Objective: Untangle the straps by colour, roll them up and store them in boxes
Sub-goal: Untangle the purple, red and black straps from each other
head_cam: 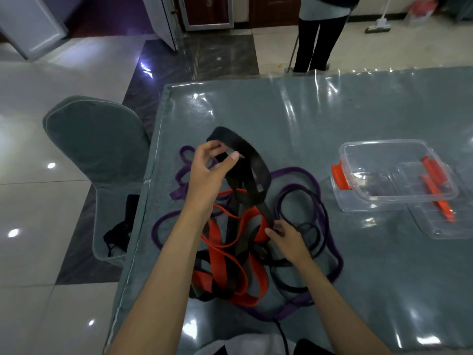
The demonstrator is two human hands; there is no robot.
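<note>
The left hand (210,170) lifts the wide black flat strap (252,172), its grip pinching the loop. The strap runs down toward 6 o'clock to the right hand (284,237), whose grip pinches it in the pile on the counter (358,119).

Bare forearms with no sleeves, left hand (208,172) and right hand (288,238) ungloved, without rings.

Dim, bluish indoor light; overhead lamps glare off the plastic-covered tabletop (358,119) and glossy floor (51,165); wide-angle edges bend, softly blurred.
</note>
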